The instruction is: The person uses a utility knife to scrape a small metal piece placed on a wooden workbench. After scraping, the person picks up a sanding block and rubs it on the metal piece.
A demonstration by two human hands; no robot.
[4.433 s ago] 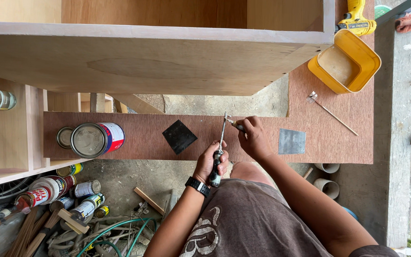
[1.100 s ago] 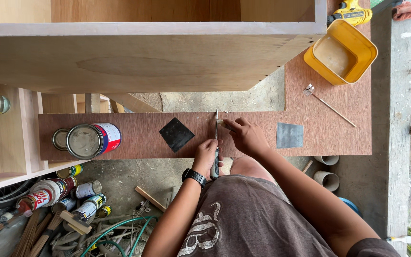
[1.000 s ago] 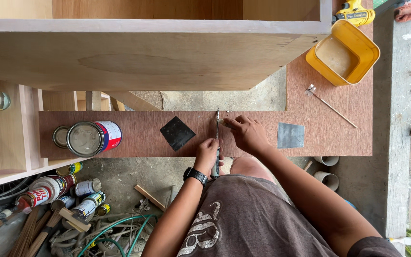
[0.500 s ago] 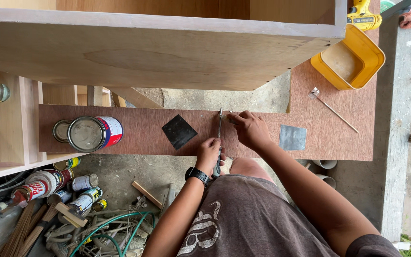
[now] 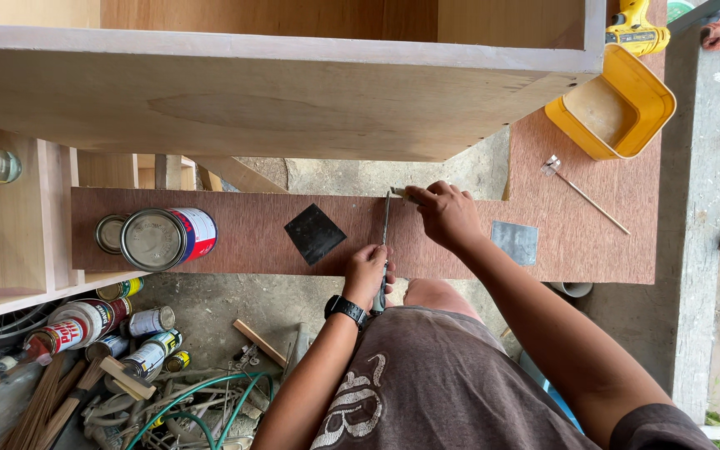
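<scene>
Left hand around screwdriver, right hand steadying its tip.

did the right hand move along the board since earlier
No. The right hand sits between the black square and the grey square on the board, as before.

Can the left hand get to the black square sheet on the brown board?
Probably yes. The left hand, holding a thin tool against the brown wooden board, sits just beside the black square sheet, with only bare board between them. It would need to let go first.
</scene>
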